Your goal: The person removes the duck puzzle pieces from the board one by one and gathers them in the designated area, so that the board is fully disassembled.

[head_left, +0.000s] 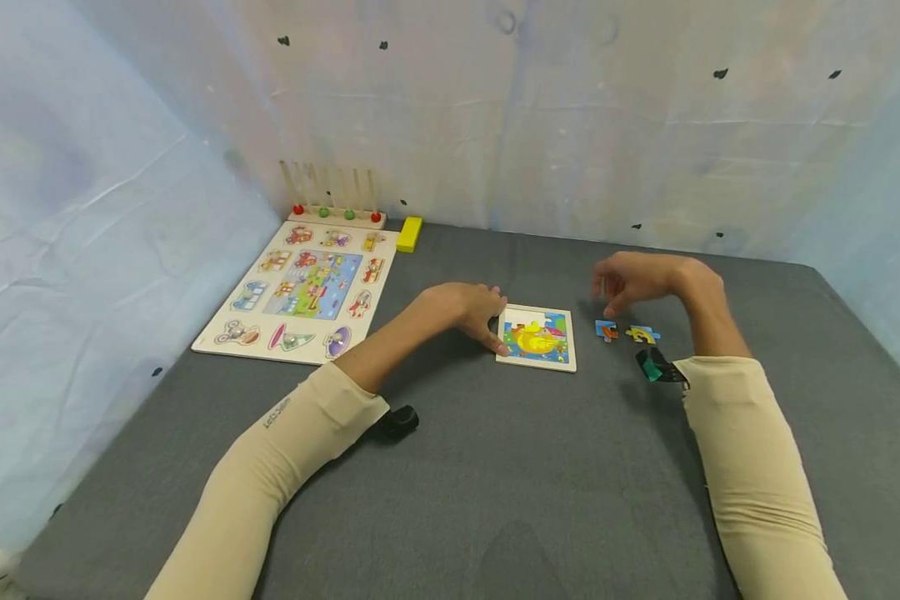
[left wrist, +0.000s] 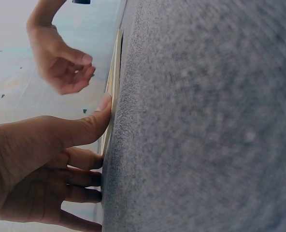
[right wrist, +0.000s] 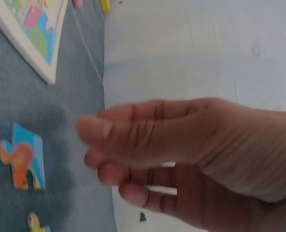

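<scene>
A small wooden jigsaw puzzle [head_left: 536, 337] with a yellow picture lies in its pale frame on the grey table. Bare wood shows at its upper left. My left hand [head_left: 468, 312] holds the frame at its left side, thumb at the near corner and fingers at the far one. Two loose pieces lie right of the frame: a blue-and-orange puzzle piece [head_left: 607, 331] and a yellow-and-blue puzzle piece [head_left: 642, 334]. Over them hovers my right hand [head_left: 633, 282], fingers loosely curled. Nothing shows between its thumb and fingers in the right wrist view [right wrist: 152, 150].
At the left lies a large wooden peg puzzle board [head_left: 251, 271] with pictured pieces. Behind it stands a rack of upright rods [head_left: 337, 218] with red and green beads. A yellow block [head_left: 409, 234] sits beside them. Pale cloth walls [head_left: 495, 125] border the table.
</scene>
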A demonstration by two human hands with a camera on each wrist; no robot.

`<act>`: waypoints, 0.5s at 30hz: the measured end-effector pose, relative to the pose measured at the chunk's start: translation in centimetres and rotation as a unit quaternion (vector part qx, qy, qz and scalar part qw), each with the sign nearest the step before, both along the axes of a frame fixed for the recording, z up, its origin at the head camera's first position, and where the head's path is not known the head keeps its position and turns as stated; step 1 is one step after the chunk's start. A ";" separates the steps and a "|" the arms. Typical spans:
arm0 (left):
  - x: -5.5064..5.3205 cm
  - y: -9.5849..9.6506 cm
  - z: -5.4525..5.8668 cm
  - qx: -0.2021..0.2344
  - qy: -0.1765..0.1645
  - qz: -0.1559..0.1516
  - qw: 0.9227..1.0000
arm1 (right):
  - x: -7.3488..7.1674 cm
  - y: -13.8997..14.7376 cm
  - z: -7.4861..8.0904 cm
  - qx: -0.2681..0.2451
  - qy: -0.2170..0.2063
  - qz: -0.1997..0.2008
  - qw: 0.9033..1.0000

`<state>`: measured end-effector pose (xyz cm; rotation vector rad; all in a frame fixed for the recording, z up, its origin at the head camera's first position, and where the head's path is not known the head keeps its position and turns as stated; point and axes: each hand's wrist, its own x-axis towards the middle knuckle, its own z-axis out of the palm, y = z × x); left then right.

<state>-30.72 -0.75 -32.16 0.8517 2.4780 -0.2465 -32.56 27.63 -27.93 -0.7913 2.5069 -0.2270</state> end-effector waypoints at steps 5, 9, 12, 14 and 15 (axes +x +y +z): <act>0.1 -0.1 0.0 -0.001 0.000 -0.005 1.000 | -0.1 -2.1 -0.5 -0.025 -0.002 0.022 0.999; 0.1 -0.1 0.0 0.003 -0.003 -0.005 1.000 | -0.2 -3.5 -1.2 -0.028 -0.001 0.036 0.999; 0.0 0.0 0.0 0.003 -0.006 0.000 1.000 | -0.3 -4.3 -1.8 -0.029 -0.009 0.052 0.998; 0.0 0.0 0.1 0.002 -0.008 0.002 1.000 | -0.4 -4.7 -2.0 -0.027 -0.015 0.058 0.998; 0.0 0.0 0.1 0.001 -0.008 0.003 1.000 | -0.4 -4.9 -2.1 -0.025 -0.018 0.060 0.998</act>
